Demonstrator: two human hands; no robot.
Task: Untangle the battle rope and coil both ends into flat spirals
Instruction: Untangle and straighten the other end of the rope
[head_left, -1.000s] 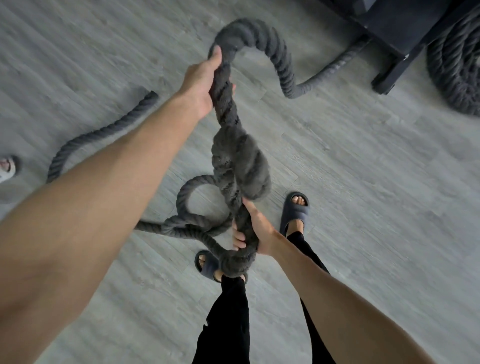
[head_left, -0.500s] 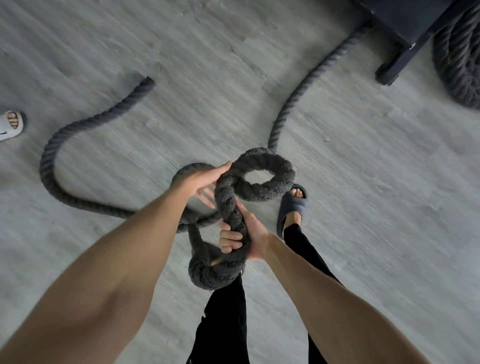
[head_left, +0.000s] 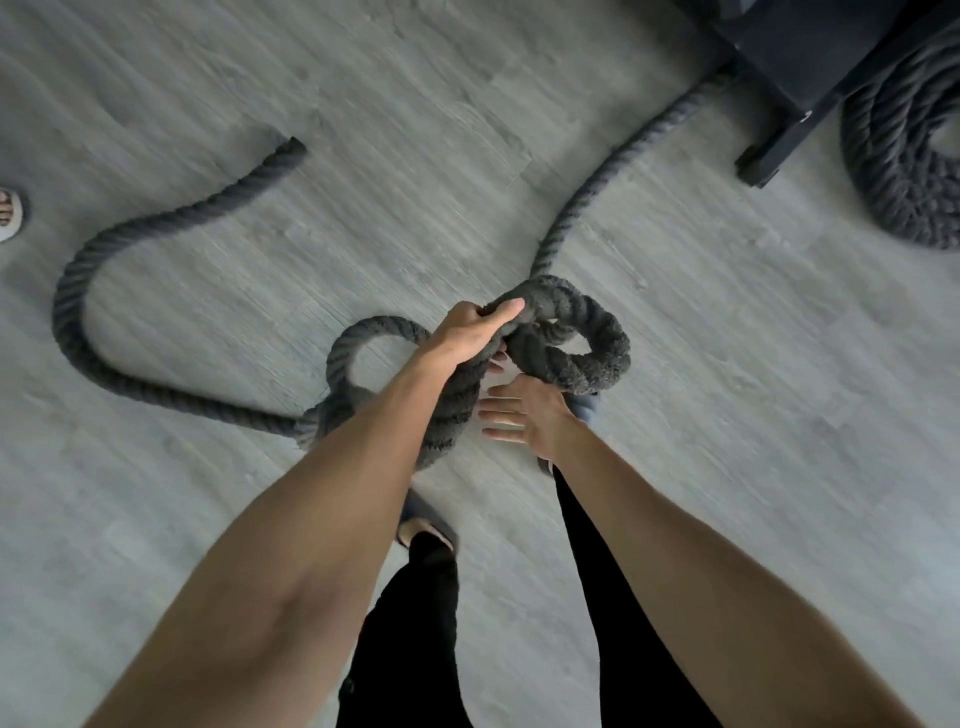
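Head view: your left hand (head_left: 475, 332) grips upper loop of battle rope (head_left: 597, 358), fingers curled over strand. Your right hand (head_left: 522, 415) has let go of bight it held half second ago; fingers now straight, spread, just beside rope. Tangle sits lower than before, loops still crossed. Free end (head_left: 288, 150) lies on floor (head_left: 727, 441), far left. Judgement: knot loosening, this end not yet coiled

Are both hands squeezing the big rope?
No, only the left hand grips the rope; the right hand is open with straight fingers.
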